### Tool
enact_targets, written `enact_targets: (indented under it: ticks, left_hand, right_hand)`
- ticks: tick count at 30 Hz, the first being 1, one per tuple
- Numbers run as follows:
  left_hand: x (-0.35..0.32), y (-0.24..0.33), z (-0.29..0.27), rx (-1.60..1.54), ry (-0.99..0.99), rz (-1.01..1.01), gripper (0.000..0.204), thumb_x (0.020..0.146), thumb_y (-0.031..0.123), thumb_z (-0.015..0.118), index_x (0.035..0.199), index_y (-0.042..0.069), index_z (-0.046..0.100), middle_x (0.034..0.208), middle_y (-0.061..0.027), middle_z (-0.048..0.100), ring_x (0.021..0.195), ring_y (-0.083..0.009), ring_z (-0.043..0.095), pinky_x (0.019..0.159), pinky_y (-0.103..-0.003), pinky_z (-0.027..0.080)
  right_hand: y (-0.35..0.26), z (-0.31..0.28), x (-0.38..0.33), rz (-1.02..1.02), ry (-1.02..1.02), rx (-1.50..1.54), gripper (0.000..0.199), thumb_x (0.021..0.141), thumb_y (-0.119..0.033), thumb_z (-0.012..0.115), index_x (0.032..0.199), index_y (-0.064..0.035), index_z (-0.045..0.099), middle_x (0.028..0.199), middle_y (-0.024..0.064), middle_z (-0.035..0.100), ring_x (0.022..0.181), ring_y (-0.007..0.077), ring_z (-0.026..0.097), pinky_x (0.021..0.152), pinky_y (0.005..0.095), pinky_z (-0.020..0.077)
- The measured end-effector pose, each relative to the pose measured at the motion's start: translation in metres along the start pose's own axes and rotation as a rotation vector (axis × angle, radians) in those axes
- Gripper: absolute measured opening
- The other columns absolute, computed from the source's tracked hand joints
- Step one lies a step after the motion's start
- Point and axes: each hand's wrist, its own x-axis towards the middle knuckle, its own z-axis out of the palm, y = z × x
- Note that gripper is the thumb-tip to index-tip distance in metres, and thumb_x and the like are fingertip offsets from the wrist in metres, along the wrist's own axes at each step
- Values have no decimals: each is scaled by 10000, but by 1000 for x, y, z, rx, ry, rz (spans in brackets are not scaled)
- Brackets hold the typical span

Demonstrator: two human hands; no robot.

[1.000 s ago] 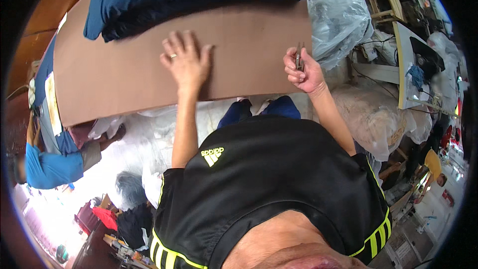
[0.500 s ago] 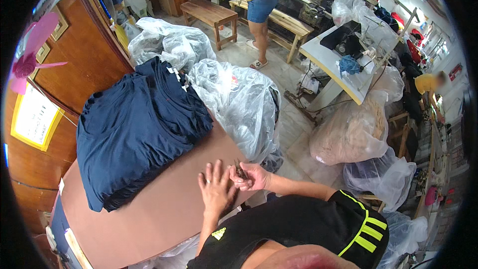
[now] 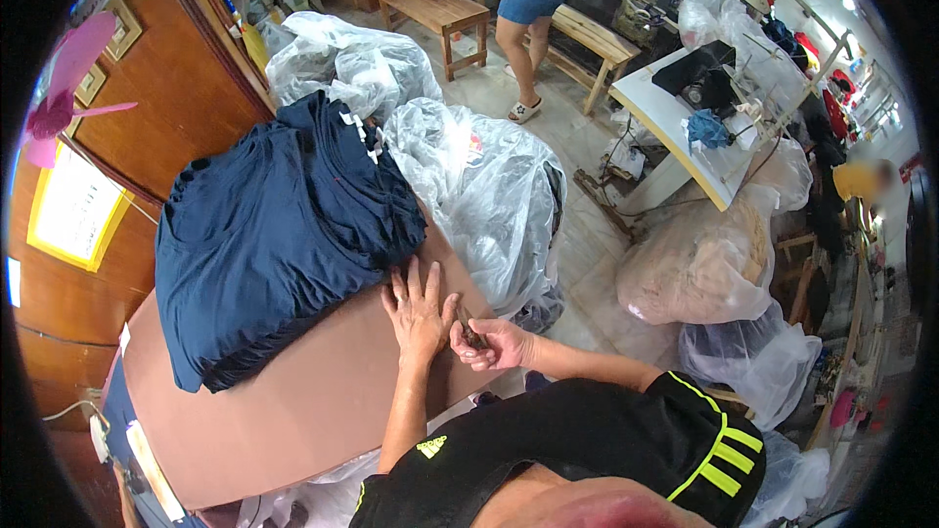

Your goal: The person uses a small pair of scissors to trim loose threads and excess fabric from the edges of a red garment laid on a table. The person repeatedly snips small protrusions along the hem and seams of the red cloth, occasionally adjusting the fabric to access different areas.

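Note:
My left hand [image 3: 419,321] lies flat on the brown tabletop [image 3: 284,440], its fingers spread and a ring on one of them. Its fingertips reach close to the near right edge of a thick stack of navy blue garments [image 3: 279,244], with small white tags at the far corner. Just right of that hand, my right hand [image 3: 497,344] is closed around small dark thread snips [image 3: 472,335]; the fingers hide much of them.
Beyond the table stand bulging clear plastic bags [image 3: 474,200]. A white sewing table [image 3: 646,103] and more filled bags [image 3: 694,259] are on the right. A person [image 3: 533,0] stands by wooden benches [image 3: 435,12]. A pink fan [image 3: 54,117] is at far left.
My left hand has moved forward across the tabletop toward the garment stack. My right hand stays near the table's right edge with the snips. The view has shifted slightly.

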Motion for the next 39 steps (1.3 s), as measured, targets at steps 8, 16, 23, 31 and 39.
enact_targets:
  ticks: [8, 16, 23, 31, 39]
  left_hand:
    - [-16, -18, -4, -608, 293, 2, 306, 858, 131, 716, 1148, 46, 666, 1149, -101, 667, 1064, -293, 630, 956, -420, 464]
    - [-22, -35, 5, -1419, 347, -368, 330, 1030, 188, 522, 1282, -23, 550, 1037, -105, 631, 843, -138, 635, 739, -284, 531]
    - [-23, -63, 8, -1952, 268, -305, 394, 1040, 297, 494, 1314, 14, 486, 1092, -119, 622, 857, -175, 625, 775, -303, 529]
    - [-17, -94, 4, -2542, 27, -259, 481, 1015, 498, 446, 1174, 91, 647, 1210, -128, 642, 1078, -277, 607, 937, -440, 486]
    - [-17, -99, 10, -2650, -11, -191, 521, 992, 543, 439, 1154, 119, 693, 1305, -140, 628, 1180, -310, 582, 983, -472, 445]
  right_hand:
    - [-1, -2, 0, 5, 8, -4, 387, 964, -480, 599, 1090, -115, 617, 814, 17, 549, 550, 66, 349, 507, 208, 301]
    - [-2, 2, 0, 19, 45, -10, 366, 964, -454, 612, 1113, -120, 618, 827, 18, 557, 554, 64, 353, 504, 201, 295]
    - [-7, 18, 28, -5, -42, -62, 395, 953, -470, 618, 1129, -116, 615, 834, 13, 562, 562, 62, 362, 522, 207, 310]
    - [-27, 8, 72, -46, 83, -42, 394, 951, -480, 617, 1080, -109, 648, 821, 2, 547, 556, 61, 360, 512, 206, 306]
    - [-32, 2, 76, -30, 113, 2, 328, 982, -412, 600, 1104, -112, 649, 824, 8, 543, 542, 62, 361, 505, 203, 312]
